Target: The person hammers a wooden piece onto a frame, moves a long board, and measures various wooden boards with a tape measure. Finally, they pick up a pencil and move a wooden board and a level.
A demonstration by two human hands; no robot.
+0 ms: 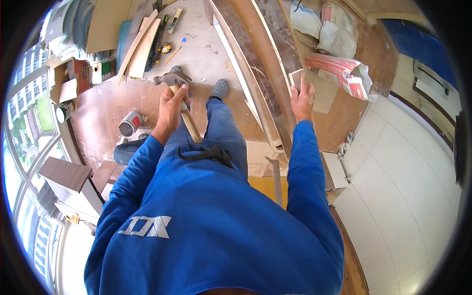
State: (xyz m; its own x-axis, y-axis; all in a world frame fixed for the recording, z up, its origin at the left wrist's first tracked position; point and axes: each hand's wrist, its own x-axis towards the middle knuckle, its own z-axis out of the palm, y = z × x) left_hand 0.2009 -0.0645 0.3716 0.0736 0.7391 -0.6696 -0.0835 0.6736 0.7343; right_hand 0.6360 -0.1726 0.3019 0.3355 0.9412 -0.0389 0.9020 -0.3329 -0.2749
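Observation:
My left hand [169, 109] is closed round a hammer [191, 124], gripping its wooden handle just under the metal head. The head points up and away from me, and the handle's end hangs down in front of my trousers. On the other side, my right hand [302, 100] has its fingers on a small pale wood block [296, 77]. That block lies against the edge of a long brown wooden panel assembly [250, 64], which slants from the top of the view down to the right of my legs.
Wood strips [142, 46], a tape measure [166, 48] and a pencil [173, 54] lie on the floor at the far left. Nearer stands an open paint can [132, 124]. Bags [339, 37] and a torn red-and-white sack [341, 73] lie right of the panels.

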